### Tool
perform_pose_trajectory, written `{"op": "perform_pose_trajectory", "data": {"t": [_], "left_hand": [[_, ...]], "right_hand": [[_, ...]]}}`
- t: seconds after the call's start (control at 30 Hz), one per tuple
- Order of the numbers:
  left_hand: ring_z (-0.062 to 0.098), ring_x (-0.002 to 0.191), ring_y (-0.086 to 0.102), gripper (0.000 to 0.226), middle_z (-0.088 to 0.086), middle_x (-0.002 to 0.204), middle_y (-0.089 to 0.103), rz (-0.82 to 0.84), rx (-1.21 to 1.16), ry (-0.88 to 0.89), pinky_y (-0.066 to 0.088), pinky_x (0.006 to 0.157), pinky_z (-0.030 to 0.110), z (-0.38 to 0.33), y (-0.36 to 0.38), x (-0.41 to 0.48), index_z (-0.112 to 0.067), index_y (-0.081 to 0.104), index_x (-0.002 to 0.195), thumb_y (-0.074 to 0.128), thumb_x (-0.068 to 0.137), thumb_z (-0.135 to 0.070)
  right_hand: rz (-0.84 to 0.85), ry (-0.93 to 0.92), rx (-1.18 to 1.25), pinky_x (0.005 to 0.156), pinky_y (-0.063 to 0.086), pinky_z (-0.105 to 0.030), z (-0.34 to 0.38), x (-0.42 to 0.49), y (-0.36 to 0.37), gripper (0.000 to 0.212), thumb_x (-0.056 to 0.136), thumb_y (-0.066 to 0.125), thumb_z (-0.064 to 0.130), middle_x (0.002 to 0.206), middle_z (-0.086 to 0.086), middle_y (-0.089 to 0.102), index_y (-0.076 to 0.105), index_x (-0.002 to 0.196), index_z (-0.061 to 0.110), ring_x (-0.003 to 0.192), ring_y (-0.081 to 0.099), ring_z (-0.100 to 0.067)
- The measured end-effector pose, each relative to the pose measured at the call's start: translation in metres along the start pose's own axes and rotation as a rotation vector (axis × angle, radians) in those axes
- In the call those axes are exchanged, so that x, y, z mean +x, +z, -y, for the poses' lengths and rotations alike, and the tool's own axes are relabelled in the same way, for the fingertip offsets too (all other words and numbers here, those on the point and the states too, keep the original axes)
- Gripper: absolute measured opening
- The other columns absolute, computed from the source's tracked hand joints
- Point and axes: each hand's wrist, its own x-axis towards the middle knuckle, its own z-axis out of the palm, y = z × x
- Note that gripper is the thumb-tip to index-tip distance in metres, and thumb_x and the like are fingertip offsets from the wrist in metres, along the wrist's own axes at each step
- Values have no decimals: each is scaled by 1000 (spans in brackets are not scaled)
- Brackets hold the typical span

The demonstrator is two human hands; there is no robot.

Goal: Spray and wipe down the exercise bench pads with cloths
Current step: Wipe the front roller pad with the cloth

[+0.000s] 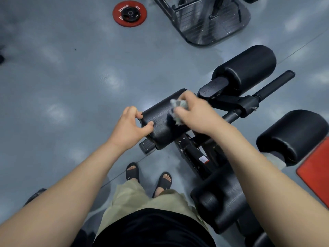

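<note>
Hands on a black roller pad [160, 120] of an exercise bench. Grips the pad's left end with the left hand [132, 124], thumb and fingers curled round the edge. Presses a crumpled grey cloth [175, 111] onto the pad's top with the right hand [193, 113], fingers bunched tight round it, slightly blurred.

Beyond the roller pad, to its right, a 2nd, larger black pad [249, 65] on the same black frame, with a bare bar [274, 84] jutting out beside it. Right of the roller pad and well apart, a 3rd black pad [293, 132], near a red mat [316, 175]. Nearer the body than the roller pad, a long black seat pad [222, 202]. Just below the roller pad, 2 feet in black sandals [132, 172]. Far beyond it, 1 red weight plate [129, 13] flat on the grey floor [62, 77].
</note>
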Motion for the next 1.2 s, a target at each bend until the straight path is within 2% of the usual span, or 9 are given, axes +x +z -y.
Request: {"op": "perform_pose_trajectory", "data": {"t": [0.17,0.3,0.47,0.53,0.63,0.73,0.9,1.0,1.2], "left_hand": [[11,102,55,39,-2,117,54,-1,0,-7,38,81,27,-1,0,-2,-13,47,93,79,85,-36],[14,104,56,39,-4,116,54,0,-4,-6,40,82,29,0,0,-2,-16,47,92,79,85,-37],[14,106,56,38,-3,114,53,-4,-1,-3,42,82,31,1,1,-1,-17,47,92,78,83,-37],[15,106,57,38,-3,114,54,-5,-7,-5,43,82,32,2,1,-1,-18,47,91,79,83,-38],[14,103,57,38,-5,115,54,0,-15,-19,41,81,30,2,1,-2,-19,47,91,79,83,-38],[15,101,56,39,-5,115,54,6,-19,-25,39,79,28,2,0,-1,-18,48,93,79,83,-39],[15,101,56,38,-4,113,53,15,-26,-24,39,79,28,2,-1,-1,-18,48,93,78,84,-39],[14,104,56,38,-4,115,54,6,-30,-24,37,79,27,3,0,-3,-17,48,93,78,85,-38],[12,101,57,38,-5,115,54,11,-48,-24,40,79,28,6,-1,-1,-19,49,93,79,84,-39]], "right_hand": [[-141,136,-234,84,52,-41,-24,13,-16,33,98,49,32,125,-6,37,48,130,25,90,59,-30],[-182,81,-328,81,52,-44,-27,19,-8,26,102,46,32,118,-14,44,53,124,19,92,57,-38],[-256,-39,-539,74,46,-41,-6,14,20,45,101,51,44,113,-20,50,62,111,2,88,59,-41],[-211,-99,-571,68,44,-38,3,12,30,33,100,55,35,114,-16,49,61,109,3,86,61,-38],[-137,-197,-525,63,45,-35,15,7,40,17,96,58,21,110,-11,48,62,105,6,80,63,-35],[-43,-287,-382,64,38,-31,21,-2,43,15,96,58,24,99,-1,42,62,98,10,76,59,-30],[-305,-98,-394,77,45,-38,-5,15,1,22,93,54,32,98,-9,56,65,102,15,93,56,-36],[-282,3,-426,73,41,-37,-14,22,-7,21,95,55,30,99,-11,54,62,102,12,94,57,-39],[-124,-226,-354,65,36,-32,16,-7,41,7,90,63,23,93,3,41,59,92,19,81,59,-32]]}}
